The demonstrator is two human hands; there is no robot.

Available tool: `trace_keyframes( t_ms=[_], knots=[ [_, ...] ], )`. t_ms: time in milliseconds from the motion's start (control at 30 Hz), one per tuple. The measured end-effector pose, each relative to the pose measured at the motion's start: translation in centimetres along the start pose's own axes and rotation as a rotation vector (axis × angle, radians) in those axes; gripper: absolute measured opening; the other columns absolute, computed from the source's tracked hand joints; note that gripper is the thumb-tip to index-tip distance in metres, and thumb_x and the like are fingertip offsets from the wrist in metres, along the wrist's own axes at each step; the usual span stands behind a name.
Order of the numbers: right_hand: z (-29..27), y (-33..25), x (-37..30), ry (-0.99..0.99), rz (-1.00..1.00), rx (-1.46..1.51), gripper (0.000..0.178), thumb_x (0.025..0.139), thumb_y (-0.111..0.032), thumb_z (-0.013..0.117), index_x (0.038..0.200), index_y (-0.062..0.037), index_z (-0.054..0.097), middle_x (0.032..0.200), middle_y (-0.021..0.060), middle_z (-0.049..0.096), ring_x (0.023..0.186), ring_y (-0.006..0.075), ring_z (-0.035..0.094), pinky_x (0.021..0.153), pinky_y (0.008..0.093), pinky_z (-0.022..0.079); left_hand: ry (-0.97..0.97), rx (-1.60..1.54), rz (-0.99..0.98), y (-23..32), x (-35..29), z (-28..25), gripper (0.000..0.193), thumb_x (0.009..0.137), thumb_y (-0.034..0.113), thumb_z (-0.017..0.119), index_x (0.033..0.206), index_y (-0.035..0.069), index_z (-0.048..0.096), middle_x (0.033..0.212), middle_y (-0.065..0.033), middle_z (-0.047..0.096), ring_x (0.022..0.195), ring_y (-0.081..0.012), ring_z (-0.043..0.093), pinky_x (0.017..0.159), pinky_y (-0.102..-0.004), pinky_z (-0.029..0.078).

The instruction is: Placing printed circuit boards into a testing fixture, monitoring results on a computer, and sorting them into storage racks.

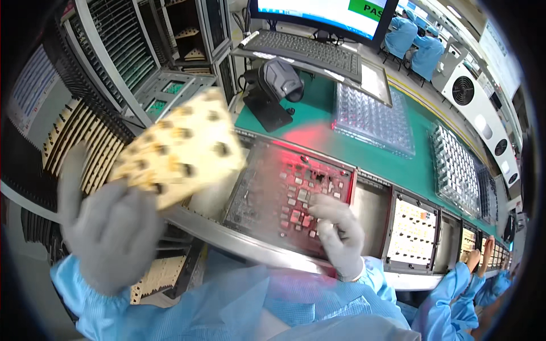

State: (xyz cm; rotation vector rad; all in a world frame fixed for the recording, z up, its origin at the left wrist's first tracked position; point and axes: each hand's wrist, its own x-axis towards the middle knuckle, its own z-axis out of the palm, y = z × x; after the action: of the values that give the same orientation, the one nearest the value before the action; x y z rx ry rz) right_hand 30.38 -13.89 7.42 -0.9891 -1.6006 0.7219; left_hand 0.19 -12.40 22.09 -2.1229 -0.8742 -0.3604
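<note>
My left hand [116, 227], in a grey-white glove, grips the lower left edge of a cream-coloured panel [185, 150] with dark holes and orange-brown spots. The panel is held up and tilted, and motion smears it. One finger of that hand sticks up, away from the panel. My right hand [342, 236], gloved too, hovers over or rests on the right part of a red-lit board [298, 196] bearing several small pale metal squares. Its fingers are bent, with a gap between thumb and forefinger and nothing visible between them. The board lies in a dark frame on a metal rail.
At the left stands a slotted rack [94, 145] of similar panels. A black handheld scanner [281, 79] sits on its stand behind the rail, below a keyboard [307, 51] and monitor [324, 14]. Clear plastic trays [372, 119] lie on the green mat. Co-workers' hands [480, 256] are far right.
</note>
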Motion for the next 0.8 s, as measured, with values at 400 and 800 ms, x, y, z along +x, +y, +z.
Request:
trace_keyframes(
  t_ms=[400,800],
  knots=[
    [2.2,1.9,-3.4,0.292,0.628,0.669,0.037,0.095,-0.028,0.05,0.11,0.0042,0.06,0.107,0.0105,0.065,0.096,0.0209,0.063,0.079,0.0315,0.051,0.345,-0.561,0.365,9.7,5.4,11.0,0.015,0.076,0.02,0.058,0.08,0.006,0.062,0.077,-0.0063,0.059,0.074,-0.0183,0.059,0.089,-0.0368,0.044],
    [-2.8,7.6,0.3,0.138,0.497,1.516,0.054,0.093,-0.003,0.041,0.145,-0.0005,0.026,0.142,0.0151,0.044,0.123,0.0372,0.05,0.105,0.0495,0.042,-0.036,-0.877,-0.462,11.0,-2.6,23.5,0.025,0.086,0.017,0.059,0.111,0.011,0.062,0.103,-0.0097,0.064,0.1,-0.0293,0.058,0.107,-0.0488,0.034]
  ],
)
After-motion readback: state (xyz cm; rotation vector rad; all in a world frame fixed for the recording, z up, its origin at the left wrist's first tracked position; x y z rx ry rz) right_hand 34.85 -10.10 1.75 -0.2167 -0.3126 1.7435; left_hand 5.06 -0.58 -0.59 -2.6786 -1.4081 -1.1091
